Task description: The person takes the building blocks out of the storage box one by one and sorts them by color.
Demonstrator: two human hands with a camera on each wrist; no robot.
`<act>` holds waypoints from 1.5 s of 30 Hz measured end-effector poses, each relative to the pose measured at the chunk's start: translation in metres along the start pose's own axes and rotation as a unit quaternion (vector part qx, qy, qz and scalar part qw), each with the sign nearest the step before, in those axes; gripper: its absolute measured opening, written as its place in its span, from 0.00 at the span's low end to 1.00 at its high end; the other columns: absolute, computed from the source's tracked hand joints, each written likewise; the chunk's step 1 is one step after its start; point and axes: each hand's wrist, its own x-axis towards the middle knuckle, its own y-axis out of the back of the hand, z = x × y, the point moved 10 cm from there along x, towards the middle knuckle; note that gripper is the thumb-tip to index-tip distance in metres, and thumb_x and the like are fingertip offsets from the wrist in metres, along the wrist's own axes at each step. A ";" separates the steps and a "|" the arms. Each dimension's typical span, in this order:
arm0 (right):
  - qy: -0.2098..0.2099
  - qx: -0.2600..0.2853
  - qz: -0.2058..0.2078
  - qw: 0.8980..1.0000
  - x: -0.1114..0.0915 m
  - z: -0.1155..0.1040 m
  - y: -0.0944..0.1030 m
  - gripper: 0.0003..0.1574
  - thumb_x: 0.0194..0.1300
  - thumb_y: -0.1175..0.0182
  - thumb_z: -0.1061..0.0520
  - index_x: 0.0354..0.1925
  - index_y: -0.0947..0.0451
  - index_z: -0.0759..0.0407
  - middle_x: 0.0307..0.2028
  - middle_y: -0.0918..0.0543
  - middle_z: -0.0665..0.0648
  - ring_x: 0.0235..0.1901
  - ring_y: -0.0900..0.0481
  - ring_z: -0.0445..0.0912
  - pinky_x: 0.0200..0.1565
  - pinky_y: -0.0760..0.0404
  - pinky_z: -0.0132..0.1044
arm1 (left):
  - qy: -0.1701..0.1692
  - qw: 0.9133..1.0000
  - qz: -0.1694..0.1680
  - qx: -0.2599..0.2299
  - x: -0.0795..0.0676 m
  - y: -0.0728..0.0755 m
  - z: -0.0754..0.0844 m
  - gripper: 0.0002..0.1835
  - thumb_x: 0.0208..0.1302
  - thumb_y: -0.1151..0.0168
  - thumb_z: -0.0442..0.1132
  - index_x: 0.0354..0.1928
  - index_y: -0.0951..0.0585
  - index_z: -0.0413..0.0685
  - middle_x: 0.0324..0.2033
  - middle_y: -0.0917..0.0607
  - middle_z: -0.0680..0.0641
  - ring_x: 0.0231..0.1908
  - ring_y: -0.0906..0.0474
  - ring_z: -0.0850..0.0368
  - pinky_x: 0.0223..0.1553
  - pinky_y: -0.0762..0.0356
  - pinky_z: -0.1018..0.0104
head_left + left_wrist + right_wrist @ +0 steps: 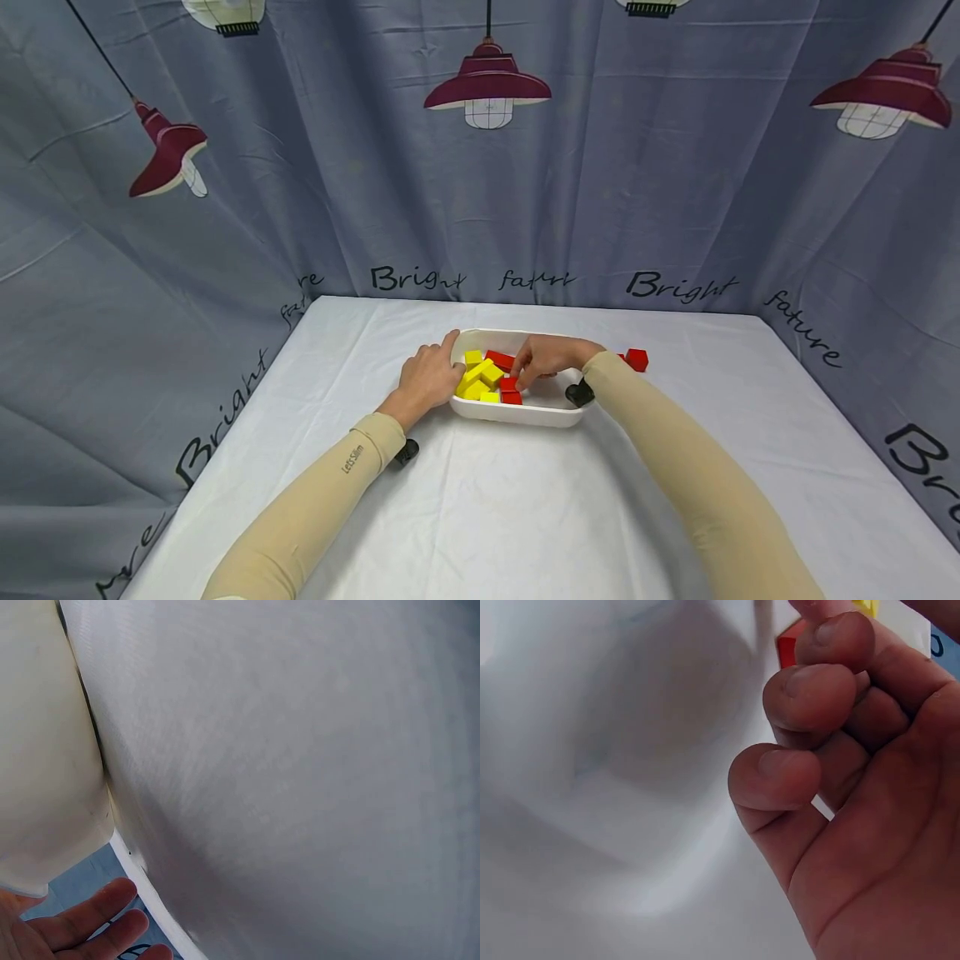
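Observation:
A white tray [551, 414] stands on the table with several yellow blocks [472, 385] and red blocks [511, 398] in its left part. My left hand [429, 377] rests at the tray's left end, index finger along the rim and thumb over the edge. In the left wrist view its fingers [90, 921] look nearly straight. My right hand [551, 356] reaches down into the tray with bent fingers, its fingertips pinching a red block [508, 384] beside the yellow ones. In the right wrist view a red block [788, 646] is partly hidden behind the curled fingers.
Two red blocks [637, 360] lie on the white tablecloth right of the tray, one mostly hidden by the right sleeve [660, 442]. Black wrist cameras [579, 393] are near both wrists. A grey-blue curtain [570, 200] hangs around the table.

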 end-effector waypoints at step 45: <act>0.000 -0.061 0.077 0.995 -0.055 0.005 0.059 0.20 0.61 0.35 0.51 0.51 0.15 0.55 0.34 0.19 0.54 0.39 0.25 0.48 0.40 0.25 0.38 | 0.006 1.000 0.000 -0.001 -0.002 0.000 0.001 0.35 0.71 0.52 0.50 0.79 0.43 0.59 0.58 0.19 0.41 0.57 0.23 0.45 0.55 0.22 0.46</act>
